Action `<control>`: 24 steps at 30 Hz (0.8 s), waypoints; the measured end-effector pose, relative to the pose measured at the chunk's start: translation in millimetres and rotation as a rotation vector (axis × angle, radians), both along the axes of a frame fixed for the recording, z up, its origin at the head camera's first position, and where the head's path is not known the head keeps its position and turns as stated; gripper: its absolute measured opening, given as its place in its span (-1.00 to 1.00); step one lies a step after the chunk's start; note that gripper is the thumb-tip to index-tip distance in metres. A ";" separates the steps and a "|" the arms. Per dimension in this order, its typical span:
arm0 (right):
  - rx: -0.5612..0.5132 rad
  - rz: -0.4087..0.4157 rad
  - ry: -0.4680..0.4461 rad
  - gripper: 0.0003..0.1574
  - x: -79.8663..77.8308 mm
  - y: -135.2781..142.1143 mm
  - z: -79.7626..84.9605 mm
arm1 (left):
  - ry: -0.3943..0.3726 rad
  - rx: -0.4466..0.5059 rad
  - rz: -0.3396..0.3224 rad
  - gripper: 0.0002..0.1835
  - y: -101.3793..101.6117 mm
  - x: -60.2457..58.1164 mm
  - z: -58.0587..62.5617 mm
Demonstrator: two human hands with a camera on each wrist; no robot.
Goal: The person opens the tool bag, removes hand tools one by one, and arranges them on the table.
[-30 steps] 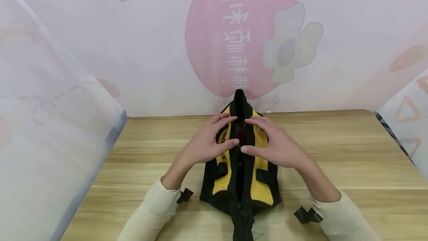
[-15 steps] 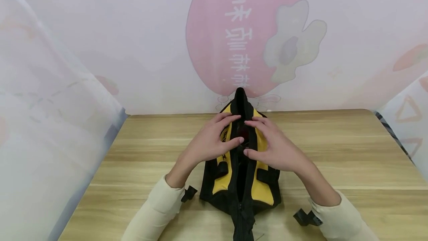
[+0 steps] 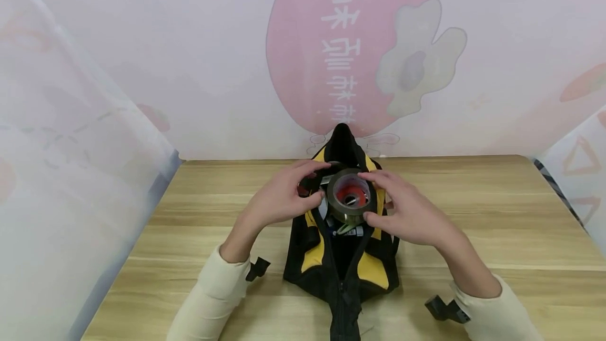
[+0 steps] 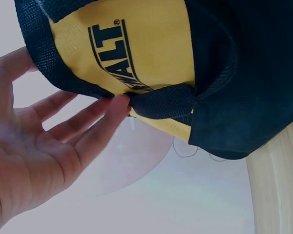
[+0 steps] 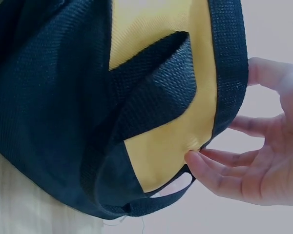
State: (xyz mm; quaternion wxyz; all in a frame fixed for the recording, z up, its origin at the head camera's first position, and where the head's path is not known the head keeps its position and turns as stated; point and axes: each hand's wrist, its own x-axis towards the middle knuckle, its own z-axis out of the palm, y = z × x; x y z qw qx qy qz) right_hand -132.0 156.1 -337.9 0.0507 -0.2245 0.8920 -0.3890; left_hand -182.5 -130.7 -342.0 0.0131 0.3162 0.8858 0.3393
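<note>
A black and yellow tool bag (image 3: 371, 272) stands on the table, its long zipped mouth spread apart. My left hand (image 3: 279, 193) pinches the left edge of the mouth. On the opposite edge, my right hand (image 3: 412, 212) pinches the fabric between thumb and fingers. In the left wrist view, the thumb lies on yellow cloth beside black lettering (image 4: 112, 53). The right wrist view has a black strap handle (image 5: 156, 92) near that hand. Inside the opening sits a dark roll of tape (image 3: 347, 216), with something red (image 3: 342, 196) showing through its hole.
A small white-labelled item (image 3: 356, 231) lies in the bag below the tape, partly hidden. The bag's zipped end flap (image 3: 344, 309) points toward me on the wooden table (image 3: 203, 214). A printed cloth backdrop (image 3: 213, 67) hangs behind the table. Dark wrist devices (image 3: 258, 269) protrude from both sleeves.
Both hands have drawn the bag's edges apart, left hand leftward and right hand rightward. The mouth is much wider, and the tape roll and other contents now show.
</note>
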 end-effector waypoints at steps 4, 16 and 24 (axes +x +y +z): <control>-0.027 0.000 -0.039 -0.12 1.7 1.8 2.9 | -0.012 0.029 -0.018 -0.43 -1.7 -1.0 -0.1; -0.051 -0.068 -0.079 -0.02 4.3 1.3 4.3 | -0.043 0.005 0.039 -0.29 -0.8 3.2 -1.1; 0.008 -0.097 -0.071 0.05 8.6 11.3 11.5 | -0.136 0.064 0.014 -0.20 -18.0 3.3 0.1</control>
